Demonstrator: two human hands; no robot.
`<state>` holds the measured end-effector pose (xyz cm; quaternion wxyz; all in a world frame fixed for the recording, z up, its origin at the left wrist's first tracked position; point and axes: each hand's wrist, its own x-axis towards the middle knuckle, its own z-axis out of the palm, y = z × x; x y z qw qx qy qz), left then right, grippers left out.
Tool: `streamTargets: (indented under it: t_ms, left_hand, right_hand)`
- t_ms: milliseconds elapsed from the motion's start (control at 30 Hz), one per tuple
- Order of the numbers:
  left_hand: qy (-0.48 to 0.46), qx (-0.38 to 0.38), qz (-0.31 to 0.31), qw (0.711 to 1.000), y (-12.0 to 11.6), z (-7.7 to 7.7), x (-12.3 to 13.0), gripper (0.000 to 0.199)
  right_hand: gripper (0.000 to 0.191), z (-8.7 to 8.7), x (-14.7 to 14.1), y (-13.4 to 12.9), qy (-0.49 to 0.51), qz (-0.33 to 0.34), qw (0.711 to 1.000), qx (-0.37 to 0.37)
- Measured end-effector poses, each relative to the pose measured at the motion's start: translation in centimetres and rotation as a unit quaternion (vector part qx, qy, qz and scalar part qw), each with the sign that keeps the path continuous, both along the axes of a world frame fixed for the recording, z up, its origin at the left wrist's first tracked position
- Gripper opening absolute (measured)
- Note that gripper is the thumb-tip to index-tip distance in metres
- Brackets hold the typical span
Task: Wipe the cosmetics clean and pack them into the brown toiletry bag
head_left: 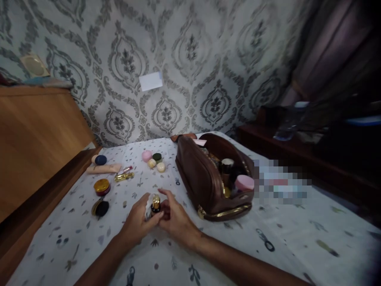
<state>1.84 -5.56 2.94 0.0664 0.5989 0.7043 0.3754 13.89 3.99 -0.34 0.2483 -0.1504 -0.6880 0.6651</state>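
A small dark bottle with a shiny gold cap stands upright between my hands, low over the bed sheet. My left hand is closed around its left side, thumb across the front. Something white and crumpled, like a tissue, shows between the left fingers and the bottle. My right hand curls in from the other side with its fingers at the bottle and the index finger raised near the cap. The bottle's lower part is hidden by my fingers. To the right, a brown cosmetic bag stands unzipped.
Inside the bag are a pink-lidded jar and other containers. Several small jars sit at the back. On the left lie a beige tube, a gold tube, an amber-lidded jar and a dark round item.
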Motion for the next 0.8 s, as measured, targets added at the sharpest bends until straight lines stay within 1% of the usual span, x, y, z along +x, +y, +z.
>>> streamTargets:
  t_ms: [67, 133, 233, 267, 300, 367, 433, 467, 533, 600, 667, 733, 800]
  left_hand:
    - [0.027, 0.005, 0.01, 1.0, -0.1, -0.4, -0.4, 0.023]
    - [0.059, 0.021, 0.02, 0.998, -0.3, -1.1, -1.0, 0.027]
    - [0.109, 0.076, 0.06, 0.989, -0.7, -2.6, -1.8, 0.042]
    - [0.12, 0.087, 0.064, 0.987, -0.8, -3.1, -2.1, 0.046]
    - [0.127, 0.09, 0.059, 0.986, -0.9, -3.5, -2.2, 0.049]
    - [0.126, 0.065, 0.043, 0.989, -1.0, -4.1, -2.3, 0.049]
    - [0.113, 0.037, 0.037, 0.992, -0.7, -4.1, -2.0, 0.049]
    - [0.105, 0.031, 0.038, 0.993, -0.5, -3.8, -1.6, 0.051]
    - [0.088, 0.036, 0.038, 0.995, 0.2, -2.8, -0.4, 0.054]
    - [0.062, 0.053, 0.034, 0.996, 1.1, -1.1, 1.4, 0.048]
    - [0.033, 0.08, 0.025, 0.996, 2.0, 0.7, 3.4, 0.039]
    - [0.018, 0.103, 0.014, 0.994, 2.9, 2.5, 5.0, 0.032]
    - [0.018, 0.11, -0.012, 0.994, 3.6, 3.8, 6.0, 0.027]
  right_hand:
    - [0.074, 0.5, 0.4, 0.0, -0.004, 0.016, 0.999, 0.03]
    - [0.067, 1.8, 1.2, -0.1, -0.035, 0.017, 0.996, 0.076]
    - [0.056, 4.4, 2.7, -0.4, -0.088, -0.03, 0.982, 0.163]
    - [0.052, 5.2, 3.3, -0.5, -0.097, -0.044, 0.976, 0.191]
    - [0.048, 5.9, 3.7, -0.6, -0.101, -0.053, 0.969, 0.218]
    - [0.037, 6.7, 4.6, -0.5, -0.098, -0.051, 0.959, 0.259]
    - [0.028, 7.1, 5.5, -0.1, -0.087, -0.041, 0.954, 0.285]
    - [0.027, 7.2, 6.0, 0.2, -0.077, -0.035, 0.952, 0.296]
    - [0.031, 7.6, 7.1, 0.9, -0.055, -0.029, 0.946, 0.318]
    - [0.039, 8.2, 8.5, 1.4, -0.03, -0.041, 0.939, 0.34]
    - [0.041, 9.0, 10.0, 1.9, -0.003, -0.069, 0.933, 0.354]
    - [0.035, 9.9, 11.6, 2.4, 0.032, -0.099, 0.927, 0.359]
    - [0.027, 10.8, 13.2, 3.0, 0.068, -0.12, 0.924, 0.355]
